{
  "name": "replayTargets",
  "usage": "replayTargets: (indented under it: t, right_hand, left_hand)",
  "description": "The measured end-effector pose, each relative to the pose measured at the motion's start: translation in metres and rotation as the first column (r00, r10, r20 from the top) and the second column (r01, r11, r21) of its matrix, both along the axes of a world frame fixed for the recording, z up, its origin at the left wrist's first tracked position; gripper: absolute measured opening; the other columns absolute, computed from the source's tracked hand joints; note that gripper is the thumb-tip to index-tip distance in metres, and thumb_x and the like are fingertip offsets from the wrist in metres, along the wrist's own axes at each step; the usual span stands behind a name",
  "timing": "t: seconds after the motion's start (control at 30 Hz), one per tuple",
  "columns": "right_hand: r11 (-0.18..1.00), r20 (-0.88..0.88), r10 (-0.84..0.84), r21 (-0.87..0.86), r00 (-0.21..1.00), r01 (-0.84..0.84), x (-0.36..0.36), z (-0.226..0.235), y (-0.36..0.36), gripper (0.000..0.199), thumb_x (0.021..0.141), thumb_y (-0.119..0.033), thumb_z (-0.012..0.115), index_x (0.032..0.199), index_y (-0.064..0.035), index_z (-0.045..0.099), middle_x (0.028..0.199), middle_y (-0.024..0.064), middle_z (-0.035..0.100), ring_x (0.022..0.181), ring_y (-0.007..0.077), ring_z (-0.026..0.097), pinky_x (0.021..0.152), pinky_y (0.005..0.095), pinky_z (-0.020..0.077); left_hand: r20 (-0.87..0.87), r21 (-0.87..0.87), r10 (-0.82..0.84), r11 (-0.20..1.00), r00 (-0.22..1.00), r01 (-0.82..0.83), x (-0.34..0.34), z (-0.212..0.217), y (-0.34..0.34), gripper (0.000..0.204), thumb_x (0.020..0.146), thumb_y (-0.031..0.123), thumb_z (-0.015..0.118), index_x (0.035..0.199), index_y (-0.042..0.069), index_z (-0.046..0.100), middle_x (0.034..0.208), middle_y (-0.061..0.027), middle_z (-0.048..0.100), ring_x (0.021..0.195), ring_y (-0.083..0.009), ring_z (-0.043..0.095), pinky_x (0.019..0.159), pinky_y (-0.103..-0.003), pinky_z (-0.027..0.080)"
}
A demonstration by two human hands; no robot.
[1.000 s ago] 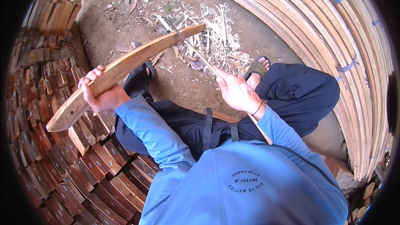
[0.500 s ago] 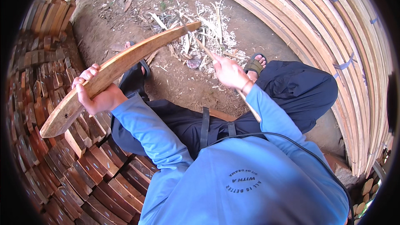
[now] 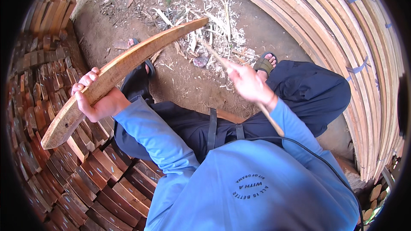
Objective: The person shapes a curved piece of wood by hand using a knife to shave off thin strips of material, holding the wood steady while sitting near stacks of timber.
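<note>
A long curved wooden board (image 3: 130, 62) slants up from the lower left toward the middle, tapering at its far tip and bearing a small dark hole near its close end. My left hand (image 3: 97, 98) is wrapped round it near that close end, thumb on one side and fingers over the other. My right hand (image 3: 248, 81) is closed round a long thin wooden handle (image 3: 270, 119) that runs back along my forearm. The far end of this tool points toward the board's tip but is blurred, so its head cannot be made out. A gap shows between tool and board.
Pale wood shavings (image 3: 222, 28) litter the dirt floor ahead. Stacked reddish-brown wood blocks (image 3: 55, 167) fill the left side. Long curved planks (image 3: 317, 25) tied with blue strips stand along the right. My sandalled feet are on the ground, and a black cable (image 3: 319, 158) crosses my shirt.
My right hand has moved right and slightly nearer with the wooden-handled tool, whose far end has drawn away from the board's tip. The board's close end has dipped slightly in my left hand.
</note>
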State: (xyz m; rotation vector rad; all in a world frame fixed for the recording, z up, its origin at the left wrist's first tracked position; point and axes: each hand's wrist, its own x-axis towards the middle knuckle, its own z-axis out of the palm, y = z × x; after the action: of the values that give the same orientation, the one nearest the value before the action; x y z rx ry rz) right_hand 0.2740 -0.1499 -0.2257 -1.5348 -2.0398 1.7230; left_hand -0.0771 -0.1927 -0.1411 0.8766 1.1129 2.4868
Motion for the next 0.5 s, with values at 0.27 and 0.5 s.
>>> replayTargets:
  t: [0.27, 0.5]
  right_hand:
    - [0.998, -0.021, -0.05, 0.023, 0.999, 0.051, 0.005, -0.013, -0.004, 0.045, 0.104, -0.021, 0.046, 0.147, -0.0102, 0.049, 0.07, 0.0148, 0.057, 0.06, 0.0204, 0.056, 0.063, 0.036, 0.0475]
    - [0.998, -0.002, -0.002, -0.066, 1.0, 0.002, 0.014, 0.023, -0.017, 0.044, 0.102, -0.018, 0.045, 0.144, -0.0057, 0.05, 0.092, 0.0273, 0.067, 0.084, 0.0389, 0.069, 0.078, 0.044, 0.0523]
  left_hand:
    - [-0.012, 0.008, -0.017, 1.0, 1.0, 0.018, 0.0, 0.002, 0.005, 0.018, 0.085, 0.029, 0.061, 0.082, 0.011, 0.061, 0.075, -0.0066, 0.055, 0.073, -0.0227, 0.056, 0.081, -0.044, 0.047]
    - [0.006, 0.012, -0.005, 1.0, 1.0, 0.005, -0.001, 0.0, 0.001, 0.019, 0.083, 0.03, 0.061, 0.082, 0.011, 0.06, 0.074, -0.0068, 0.056, 0.073, -0.0233, 0.056, 0.082, -0.044, 0.047]
